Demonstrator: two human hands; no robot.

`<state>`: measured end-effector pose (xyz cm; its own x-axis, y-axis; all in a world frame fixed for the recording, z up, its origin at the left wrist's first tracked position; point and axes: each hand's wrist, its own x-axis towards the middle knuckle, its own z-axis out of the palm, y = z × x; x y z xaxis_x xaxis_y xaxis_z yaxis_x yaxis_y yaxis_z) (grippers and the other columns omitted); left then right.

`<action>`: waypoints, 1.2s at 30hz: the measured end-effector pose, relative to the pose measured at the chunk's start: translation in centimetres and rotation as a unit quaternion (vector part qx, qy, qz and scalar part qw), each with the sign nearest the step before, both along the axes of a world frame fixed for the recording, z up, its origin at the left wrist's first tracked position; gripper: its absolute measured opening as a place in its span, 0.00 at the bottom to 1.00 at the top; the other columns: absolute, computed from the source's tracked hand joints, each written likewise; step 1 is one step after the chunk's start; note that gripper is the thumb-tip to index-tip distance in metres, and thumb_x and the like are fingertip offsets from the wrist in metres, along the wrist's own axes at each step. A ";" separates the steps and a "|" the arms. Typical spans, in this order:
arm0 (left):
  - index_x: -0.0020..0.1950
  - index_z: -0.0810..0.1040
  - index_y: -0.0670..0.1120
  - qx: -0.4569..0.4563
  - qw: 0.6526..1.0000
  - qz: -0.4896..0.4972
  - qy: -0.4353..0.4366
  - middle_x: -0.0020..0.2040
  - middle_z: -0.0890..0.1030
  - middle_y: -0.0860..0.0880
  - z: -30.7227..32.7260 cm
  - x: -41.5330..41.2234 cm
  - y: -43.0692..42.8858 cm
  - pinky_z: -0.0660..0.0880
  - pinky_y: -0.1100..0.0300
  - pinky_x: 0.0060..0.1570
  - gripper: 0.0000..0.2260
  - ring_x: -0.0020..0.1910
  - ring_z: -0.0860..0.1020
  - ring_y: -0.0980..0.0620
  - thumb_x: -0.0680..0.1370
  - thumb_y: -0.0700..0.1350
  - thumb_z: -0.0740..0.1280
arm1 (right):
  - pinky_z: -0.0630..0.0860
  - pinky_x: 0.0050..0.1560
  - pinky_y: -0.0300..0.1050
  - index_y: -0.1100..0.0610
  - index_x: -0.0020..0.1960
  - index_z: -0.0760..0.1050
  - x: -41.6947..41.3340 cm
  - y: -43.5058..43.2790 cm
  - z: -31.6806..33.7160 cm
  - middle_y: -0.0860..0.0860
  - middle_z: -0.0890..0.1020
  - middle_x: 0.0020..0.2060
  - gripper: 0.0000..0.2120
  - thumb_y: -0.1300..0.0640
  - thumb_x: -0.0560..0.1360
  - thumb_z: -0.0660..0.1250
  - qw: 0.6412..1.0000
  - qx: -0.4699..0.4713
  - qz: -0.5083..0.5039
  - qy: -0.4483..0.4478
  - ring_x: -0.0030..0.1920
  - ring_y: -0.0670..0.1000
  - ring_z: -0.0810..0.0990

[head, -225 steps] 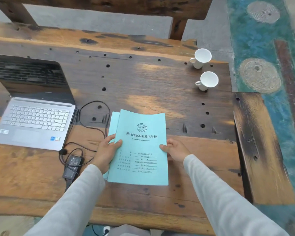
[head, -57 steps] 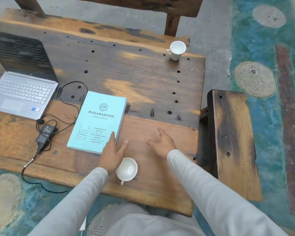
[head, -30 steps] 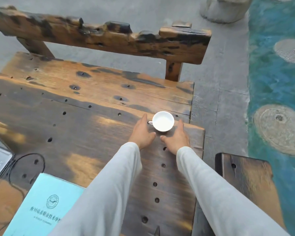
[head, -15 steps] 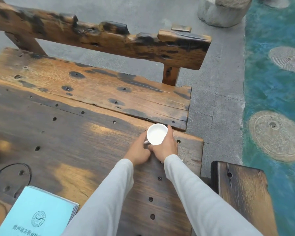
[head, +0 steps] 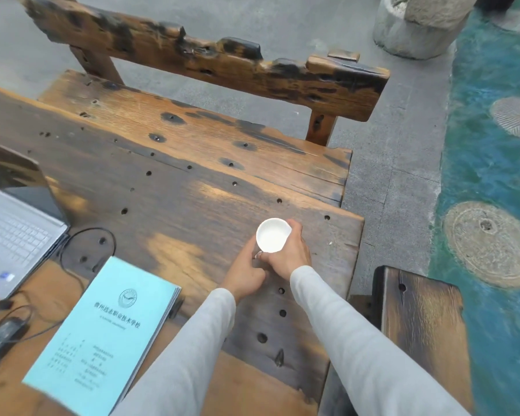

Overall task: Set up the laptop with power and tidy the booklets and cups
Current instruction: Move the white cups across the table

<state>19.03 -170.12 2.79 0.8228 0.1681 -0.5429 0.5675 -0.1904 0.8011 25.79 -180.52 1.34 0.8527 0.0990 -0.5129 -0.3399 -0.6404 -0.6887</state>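
**A:** Where's the cup?

**B:** The white cup [head: 273, 235] is near the right end of the bench [head: 177, 205], mouth up and empty as far as I can see. The right grip [head: 288, 255] is curled round its wall on the far and right sides. I cannot tell if the base is clear of the wood.

**A:** And the other one?

**B:** The left grip [head: 246, 271] sits against the near side, fingers bent in toward the little handle. I cannot tell if it actually pinches it.

**A:** How will it handle?

**B:** Light and rigid, I'd judge, and glazed (so slick, and apt to chip on that hard plank). Round the body is the surest hold, since the handle looks fit only for a pinch.

**A:** Anything to mind nearby?

**B:** The booklets [head: 102, 334] lie stacked beside the laptop [head: 15, 235], well apart from the cup. It should be set down softly.
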 end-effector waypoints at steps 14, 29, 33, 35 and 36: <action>0.61 0.68 0.78 -0.045 0.996 0.070 0.021 0.51 0.81 0.65 0.2 -24.9 -1.6 0.75 0.61 0.46 0.39 0.53 0.79 0.53 0.67 0.34 0.63 | 0.76 0.55 0.51 0.42 0.69 0.58 -22.4 -1.1 2.4 0.52 0.76 0.58 0.47 0.50 0.58 0.81 0.996 -0.015 0.088 0.021 0.55 0.58 0.75; 0.72 0.68 0.62 -0.081 0.986 0.127 0.069 0.64 0.80 0.57 -1.7 -46.9 -1.4 0.73 0.50 0.68 0.37 0.65 0.77 0.55 0.68 0.34 0.62 | 0.74 0.54 0.48 0.47 0.67 0.59 -43.0 0.2 -0.4 0.53 0.77 0.60 0.48 0.48 0.54 0.82 0.980 -0.061 0.172 0.082 0.56 0.58 0.76; 0.69 0.67 0.70 -0.082 0.982 0.137 0.106 0.63 0.80 0.59 -1.7 -49.3 -0.3 0.74 0.48 0.67 0.35 0.63 0.77 0.53 0.69 0.38 0.62 | 0.74 0.56 0.49 0.48 0.69 0.58 -45.6 1.8 -1.1 0.55 0.77 0.60 0.49 0.48 0.56 0.82 0.975 -0.075 0.192 0.077 0.59 0.61 0.76; 0.71 0.66 0.68 -0.083 0.981 0.132 0.111 0.63 0.80 0.58 -1.7 -49.9 0.0 0.76 0.50 0.65 0.35 0.63 0.77 0.52 0.70 0.38 0.61 | 0.74 0.54 0.48 0.47 0.69 0.57 -46.4 2.3 -1.3 0.55 0.77 0.59 0.49 0.48 0.56 0.81 0.975 -0.077 0.191 0.079 0.56 0.60 0.76; 0.69 0.66 0.69 -0.085 0.981 0.133 0.114 0.62 0.80 0.59 -1.7 -50.1 0.1 0.77 0.54 0.61 0.35 0.61 0.78 0.54 0.68 0.38 0.61 | 0.74 0.53 0.48 0.47 0.68 0.57 -46.7 2.5 -1.4 0.54 0.77 0.59 0.48 0.48 0.57 0.81 0.976 -0.078 0.189 0.080 0.53 0.58 0.75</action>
<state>-31.09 -169.99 1.12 0.6155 0.2518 -0.7468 0.7476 0.1136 0.6544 -20.89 -178.04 -0.06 0.6782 0.3012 -0.6703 -0.1537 -0.8338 -0.5303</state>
